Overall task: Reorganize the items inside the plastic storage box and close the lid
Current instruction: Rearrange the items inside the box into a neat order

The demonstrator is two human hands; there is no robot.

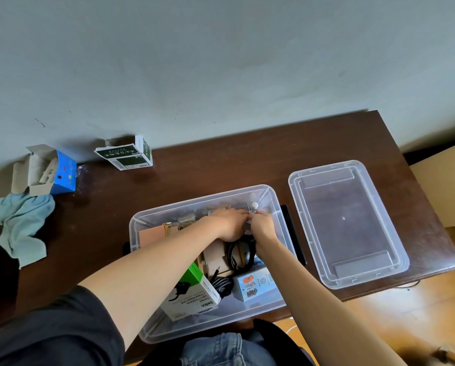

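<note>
Both hands in the clear storage box (152,331). Nearest me, left of my right forearm: green-white box (194,294) reading "belkin… USB-C to Ethernet + Charge Adapter". Left hand (230,223) and right hand (263,225) touch, fingers curled on something small; can't tell what. Lid (350,223) lies off, right of right hand.

— What sort of place is this looking like?
— A room in a home, I'm thinking: a dark wooden desk (247,159) is standing against a scuffed, plain painted wall (221,62), over a wood floor (379,318).
— Anything else pointing that way?
— Opened retail cartons (126,154) and a crumpled blue cloth (22,228) are lying on the desk.
</note>
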